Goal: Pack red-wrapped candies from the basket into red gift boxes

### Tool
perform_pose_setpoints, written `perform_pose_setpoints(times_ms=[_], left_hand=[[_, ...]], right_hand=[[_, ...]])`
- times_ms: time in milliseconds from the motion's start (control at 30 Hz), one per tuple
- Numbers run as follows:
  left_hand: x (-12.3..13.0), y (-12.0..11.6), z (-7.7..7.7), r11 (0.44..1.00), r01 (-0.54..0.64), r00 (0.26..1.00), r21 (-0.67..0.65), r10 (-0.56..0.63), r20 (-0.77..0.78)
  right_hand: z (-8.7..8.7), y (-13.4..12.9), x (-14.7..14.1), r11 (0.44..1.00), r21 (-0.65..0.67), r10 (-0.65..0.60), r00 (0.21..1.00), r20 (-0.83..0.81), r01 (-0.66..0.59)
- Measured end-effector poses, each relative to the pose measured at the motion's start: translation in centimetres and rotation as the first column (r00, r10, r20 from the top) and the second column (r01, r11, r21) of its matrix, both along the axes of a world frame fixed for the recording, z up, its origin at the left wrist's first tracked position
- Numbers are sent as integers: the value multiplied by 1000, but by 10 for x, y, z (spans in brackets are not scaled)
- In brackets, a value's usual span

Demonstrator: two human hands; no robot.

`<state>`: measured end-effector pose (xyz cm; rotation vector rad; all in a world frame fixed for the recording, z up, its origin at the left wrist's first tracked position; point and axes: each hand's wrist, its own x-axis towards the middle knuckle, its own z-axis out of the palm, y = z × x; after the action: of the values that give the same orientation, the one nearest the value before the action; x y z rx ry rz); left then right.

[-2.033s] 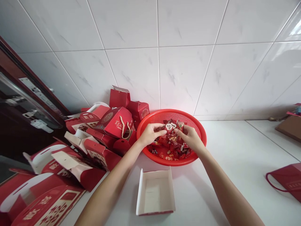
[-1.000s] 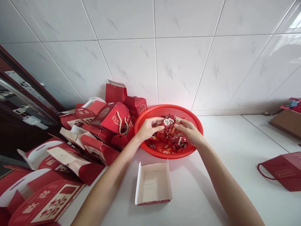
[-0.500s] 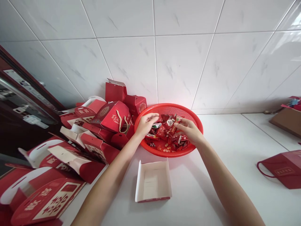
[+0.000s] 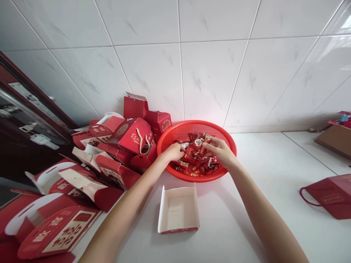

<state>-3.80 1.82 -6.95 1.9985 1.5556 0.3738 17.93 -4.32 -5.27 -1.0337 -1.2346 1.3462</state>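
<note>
A red plastic basket [image 4: 197, 126] with a perforated wall holds a heap of wrapped candies [image 4: 196, 157], mostly in red wrappers. My left hand [image 4: 174, 152] reaches over the basket's left side, its fingers curled down and closed at a white-wrapped candy [image 4: 185, 145]; the fingertips are partly hidden. On the right side, my right hand [image 4: 218, 151] pinches a red wrapped candy [image 4: 207, 138] between thumb and fingers, just above the heap. In front of the basket stands an open white-lined carton [image 4: 178, 210], with nothing inside.
Several red gift boxes [image 4: 131, 135] are piled on the left, against the basket and the tiled wall. A red box with a cord handle [image 4: 329, 197] lies at the right. Farther back there is a brown cardboard box [image 4: 334, 140]. A dark door with keys [image 4: 41, 138] stands at the left.
My left hand has lowered into the candies, its fingers now curled at a white-wrapped one. My right hand has stayed nearly still with its candy.
</note>
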Motion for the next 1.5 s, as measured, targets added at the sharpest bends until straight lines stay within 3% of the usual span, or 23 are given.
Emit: perform_pose_setpoints(times_ms=[133,400,633,833,967,1100,1267,1500], left_hand=[[1,-1,1,1000,29,998,8,-29,-63],[-3,1,0,983,-67,997,173,71,-18],[-8,24,-3,1000,26,991,-11,-27,-129],[-1,49,3,981,104,986,-161,-123,-109],[0,46,0,966,144,990,-214,-141,29],[-4,35,4,970,151,957,-192,-94,276],[-5,28,17,976,143,837,-166,-30,546],[-8,9,24,989,61,676,-138,61,734]], right_hand=[[0,1,0,1000,0,-19,1000,15,19],[2,-1,-1,999,14,-52,997,60,52],[4,-2,-3,999,-1,-47,997,56,48],[4,-2,-3,999,-4,-51,997,61,51],[3,-1,-2,999,31,-44,996,74,42],[3,-1,-2,996,33,-87,994,61,85],[3,0,-3,991,33,-131,991,9,131],[6,-1,-3,991,27,-134,990,40,133]])
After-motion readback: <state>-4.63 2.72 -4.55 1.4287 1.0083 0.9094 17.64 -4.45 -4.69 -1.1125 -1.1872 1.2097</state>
